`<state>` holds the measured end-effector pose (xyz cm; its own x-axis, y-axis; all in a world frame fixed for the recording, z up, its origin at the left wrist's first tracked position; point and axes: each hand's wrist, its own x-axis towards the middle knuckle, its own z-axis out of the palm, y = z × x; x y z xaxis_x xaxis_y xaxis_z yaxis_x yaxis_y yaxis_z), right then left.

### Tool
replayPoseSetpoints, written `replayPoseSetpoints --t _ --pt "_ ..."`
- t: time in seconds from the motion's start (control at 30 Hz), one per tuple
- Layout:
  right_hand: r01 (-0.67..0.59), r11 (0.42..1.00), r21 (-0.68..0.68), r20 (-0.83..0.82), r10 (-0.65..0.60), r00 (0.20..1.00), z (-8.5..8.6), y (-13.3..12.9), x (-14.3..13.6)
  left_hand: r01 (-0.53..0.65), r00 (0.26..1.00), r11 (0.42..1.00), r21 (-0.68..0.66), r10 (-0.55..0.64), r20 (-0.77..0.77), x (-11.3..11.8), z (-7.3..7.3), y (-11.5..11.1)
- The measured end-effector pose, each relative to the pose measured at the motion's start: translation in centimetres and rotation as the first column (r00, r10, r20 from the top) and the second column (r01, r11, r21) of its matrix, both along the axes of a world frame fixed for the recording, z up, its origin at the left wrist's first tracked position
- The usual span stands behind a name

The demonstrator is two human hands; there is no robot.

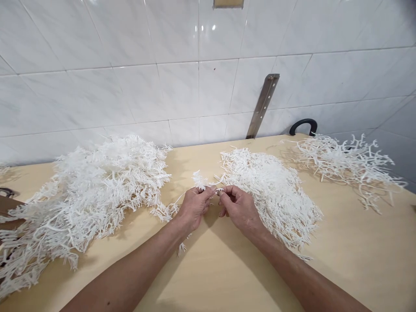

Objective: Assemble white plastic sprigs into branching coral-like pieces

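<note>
Three large white piles are lying on the table (201, 286): a left pile (110, 182), a middle pile (268, 190) and a right pile (344, 158). One bracket (264, 106) is standing against the wall (178, 91). Two hands are meeting between the left and middle piles, forearms slanting inward. The left hand (196, 206) is pinching one sprig (199, 179), its feathery tip poking up beyond the thumb. The right hand (239, 208), fingers curling, is pinching a white end (219, 190); whether both are one piece, I cannot tell.
</note>
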<state>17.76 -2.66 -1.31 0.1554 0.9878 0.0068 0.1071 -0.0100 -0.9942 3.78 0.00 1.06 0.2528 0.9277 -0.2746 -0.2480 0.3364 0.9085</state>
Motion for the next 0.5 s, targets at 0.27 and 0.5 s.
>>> replayPoseSetpoints --t 0.27,0.5 --pt "0.004 0.984 -0.177 -0.090 -0.020 0.996 0.0 0.6 0.3 0.060 0.998 0.992 0.112 -0.058 -0.016 0.1 0.3 -0.4" --pt "0.106 0.993 -0.043 0.052 -0.104 0.993 2.0 0.0 1.5 0.018 0.999 0.997 0.077 -0.014 -0.045 0.1 0.6 -0.2"
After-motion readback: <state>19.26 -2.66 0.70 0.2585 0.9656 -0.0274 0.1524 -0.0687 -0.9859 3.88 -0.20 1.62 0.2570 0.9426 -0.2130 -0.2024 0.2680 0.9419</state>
